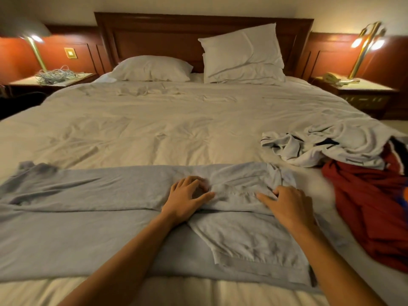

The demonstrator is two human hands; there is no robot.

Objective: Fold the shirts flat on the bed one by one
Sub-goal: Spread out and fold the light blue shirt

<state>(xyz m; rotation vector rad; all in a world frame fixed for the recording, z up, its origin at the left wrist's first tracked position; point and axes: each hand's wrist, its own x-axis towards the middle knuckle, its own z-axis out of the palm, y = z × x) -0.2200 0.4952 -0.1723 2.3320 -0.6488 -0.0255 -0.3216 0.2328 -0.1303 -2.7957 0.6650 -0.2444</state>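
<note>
A grey shirt (pixel 92 221) lies spread sideways across the near part of the bed (pixel 167 120), with one sleeve folded over its body at the right. My left hand (pixel 187 197) rests on the shirt's middle, its fingers curled and bunching the cloth. To its right, my right hand (pixel 287 204) lies on the shirt near the collar and pinches a wrinkled fold there. A crumpled white shirt with dark trim (pixel 309 146) and a red shirt (pixel 371 208) lie in a heap at the right edge of the bed.
Two white pillows (pixel 240 56) lean at the wooden headboard. Nightstands flank the bed: the left one (pixel 55 79) carries a lamp and a tangle of cables, the right one (pixel 362 87) a brass lamp and a telephone.
</note>
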